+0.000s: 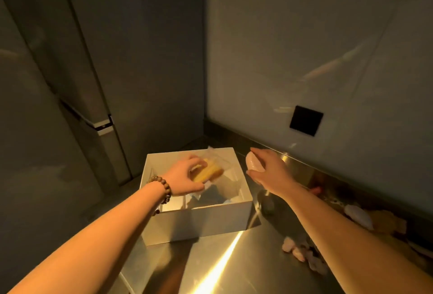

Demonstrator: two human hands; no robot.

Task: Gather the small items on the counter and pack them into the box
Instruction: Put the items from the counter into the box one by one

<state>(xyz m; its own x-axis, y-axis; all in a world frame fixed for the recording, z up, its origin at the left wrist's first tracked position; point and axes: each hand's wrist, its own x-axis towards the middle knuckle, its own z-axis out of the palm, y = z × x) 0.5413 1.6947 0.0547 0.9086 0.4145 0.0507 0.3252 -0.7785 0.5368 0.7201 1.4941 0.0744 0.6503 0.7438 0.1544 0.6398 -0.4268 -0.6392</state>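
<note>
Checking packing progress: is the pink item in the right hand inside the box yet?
Not yet. The right hand holds the pink item beside the white box, outside its right wall.

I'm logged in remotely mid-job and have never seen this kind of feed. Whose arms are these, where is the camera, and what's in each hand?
There is no machine here: these are a person's bare arms, filmed by one wide-angle camera worn on their head, looking forward and down. The left hand, with a bead bracelet on its wrist, grips a yellow item in clear wrapping over the open white box. The right hand holds a pale pink oval item just right of the box, above the shiny metal counter. More small items lie on the counter under and beside the right forearm; they are too dim to name.
</note>
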